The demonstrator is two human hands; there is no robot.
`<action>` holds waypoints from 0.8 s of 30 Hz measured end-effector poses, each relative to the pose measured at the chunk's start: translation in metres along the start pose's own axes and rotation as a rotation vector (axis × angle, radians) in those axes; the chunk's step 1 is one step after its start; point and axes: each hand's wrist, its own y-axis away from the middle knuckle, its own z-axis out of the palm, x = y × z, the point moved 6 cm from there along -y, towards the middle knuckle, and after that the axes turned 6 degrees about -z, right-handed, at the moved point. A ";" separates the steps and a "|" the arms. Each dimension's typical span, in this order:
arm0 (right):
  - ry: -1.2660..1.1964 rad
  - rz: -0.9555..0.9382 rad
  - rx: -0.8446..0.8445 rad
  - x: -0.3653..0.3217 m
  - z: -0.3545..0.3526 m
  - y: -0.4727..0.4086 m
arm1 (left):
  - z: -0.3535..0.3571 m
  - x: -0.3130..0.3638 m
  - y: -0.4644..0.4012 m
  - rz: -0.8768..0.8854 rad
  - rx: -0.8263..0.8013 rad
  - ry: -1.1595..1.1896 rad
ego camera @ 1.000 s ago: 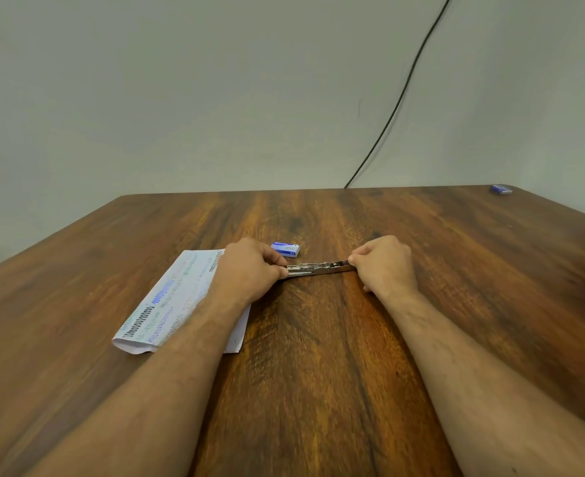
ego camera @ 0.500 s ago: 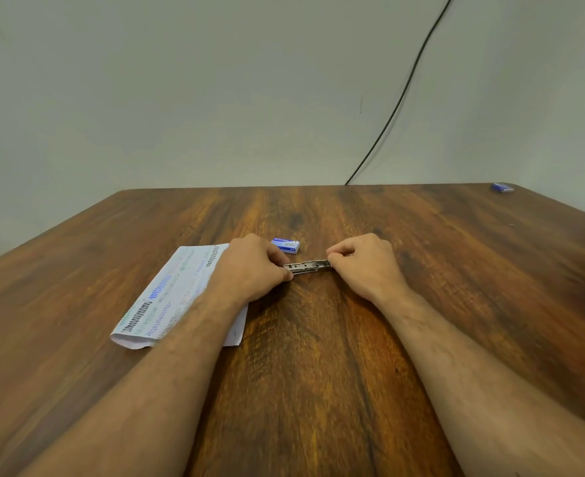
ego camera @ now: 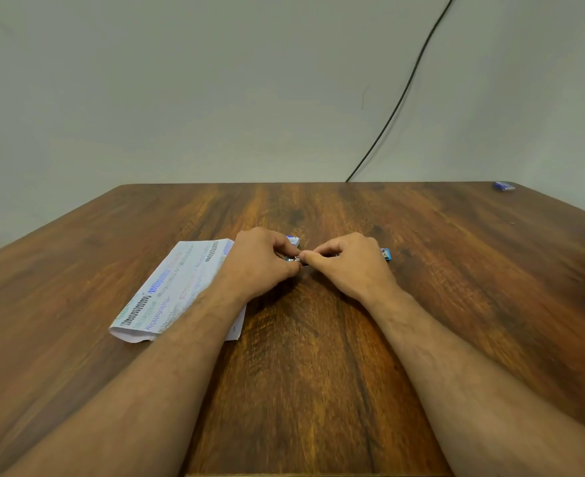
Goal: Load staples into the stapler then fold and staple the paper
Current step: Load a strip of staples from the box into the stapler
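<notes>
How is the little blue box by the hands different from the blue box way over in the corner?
The near blue box sits mid-table, partly hidden behind the left hand; the far blue box lies alone and uncovered at the table's far right corner. The far one looks smaller. Both are blue.

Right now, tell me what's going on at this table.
A person is working a small stapler with both hands, mid-table. The left hand and right hand pinch it from either side, hiding most of it. A small blue staple box sits just behind the left hand. The folded printed paper lies under the left forearm, not yet stapled as far as shows.
</notes>
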 end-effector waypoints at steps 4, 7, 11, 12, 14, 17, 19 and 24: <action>-0.008 0.027 0.013 0.000 0.001 0.000 | 0.001 0.001 0.001 -0.001 0.003 0.021; -0.017 0.030 0.018 -0.002 -0.001 0.001 | 0.002 0.001 0.001 0.000 -0.002 0.046; 0.008 -0.011 -0.029 -0.005 0.001 0.000 | 0.001 0.000 0.001 -0.016 -0.002 0.042; 0.002 -0.027 -0.031 -0.006 0.002 -0.001 | 0.001 0.000 0.001 -0.019 -0.008 0.050; -0.030 -0.064 -0.029 -0.009 0.003 -0.001 | 0.000 0.002 0.002 -0.021 -0.016 0.074; -0.057 -0.091 -0.020 -0.014 0.003 0.000 | -0.001 0.003 0.003 -0.022 -0.021 0.095; -0.086 -0.086 -0.009 -0.016 0.001 0.001 | -0.001 0.004 0.003 -0.021 -0.020 0.092; -0.107 -0.051 0.028 -0.013 -0.006 0.002 | 0.001 0.001 0.001 -0.040 -0.023 0.075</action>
